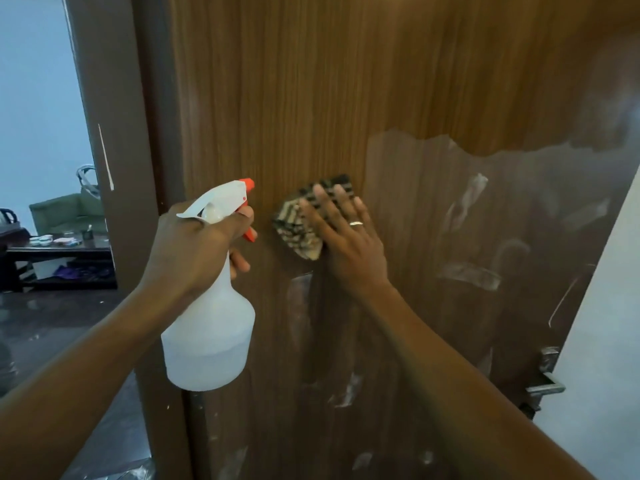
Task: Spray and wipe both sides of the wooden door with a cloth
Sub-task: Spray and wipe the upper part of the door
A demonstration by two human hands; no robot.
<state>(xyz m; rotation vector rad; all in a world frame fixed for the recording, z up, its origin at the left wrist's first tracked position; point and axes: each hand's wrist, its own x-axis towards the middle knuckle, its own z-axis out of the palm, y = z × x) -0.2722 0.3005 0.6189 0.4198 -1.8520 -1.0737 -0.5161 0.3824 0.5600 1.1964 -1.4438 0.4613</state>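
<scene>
– Right in front of you, what fills the view?
– The wooden door [311, 81], its grain running upright. A damp, streaky sheen [450, 209] covers its right half and lower part, and the upper left looks dry.
– And past its left edge?
– A dark brown frame [114, 133], then a room with a green armchair [65, 209] and a low dark table [59, 251].
– Where is the spray bottle?
– Your left hand [194, 247] grips the white spray bottle [211, 334] by its neck, fingers curled round it and the orange trigger [250, 235]. The orange nozzle [248, 184] points at the door, near the door's left edge.
– And the cloth?
– Your right hand [346, 240] presses the striped cloth [298, 226] flat against the middle of the door, just beside the left border of the damp sheen. Your fingers lie straight and spread over the cloth.
– Anything smaller?
– A metal handle [545, 388] sits low at the door's right edge, and there is a ring [356, 223] on one finger of your right hand.
</scene>
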